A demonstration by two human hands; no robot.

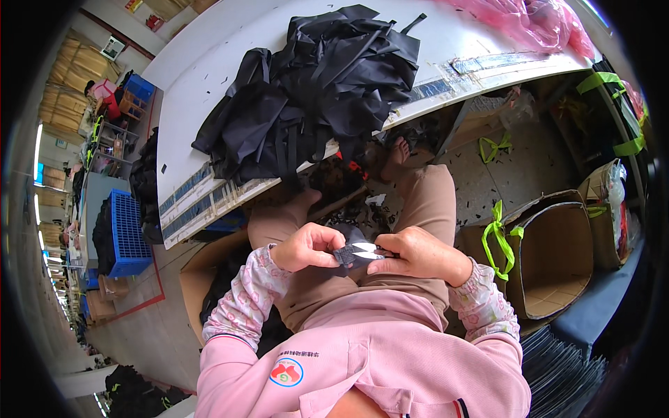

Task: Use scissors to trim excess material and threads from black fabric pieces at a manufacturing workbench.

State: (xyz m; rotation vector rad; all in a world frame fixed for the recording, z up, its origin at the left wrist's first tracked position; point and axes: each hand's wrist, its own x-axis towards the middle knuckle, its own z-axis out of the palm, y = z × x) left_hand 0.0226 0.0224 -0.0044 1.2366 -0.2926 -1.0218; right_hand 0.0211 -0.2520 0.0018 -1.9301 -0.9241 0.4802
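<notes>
Over my lap, my left hand (309, 248) is closed, its thumb and fingers pinching the edge of a dark grey fabric piece (343, 256). Thread snips (365, 251) with two bright, pointed blades lie in my closed right hand (422, 257). Their blades point left, slightly apart, with the tips beside the pinched fabric; whether they touch it I cannot tell. More dark material shows just beyond the blades. On the white table (202, 66) ahead, a heap of black fabric pieces with straps (313, 90) hangs over the near edge.
A cardboard box (550, 261) with a green-yellow tie stands at my right, near a stack of dark sheets (557, 369). Another carton (195, 279) sits by my left leg. Pink plastic (529, 24) lies at the table's far right. A blue crate (130, 233) stands farther left.
</notes>
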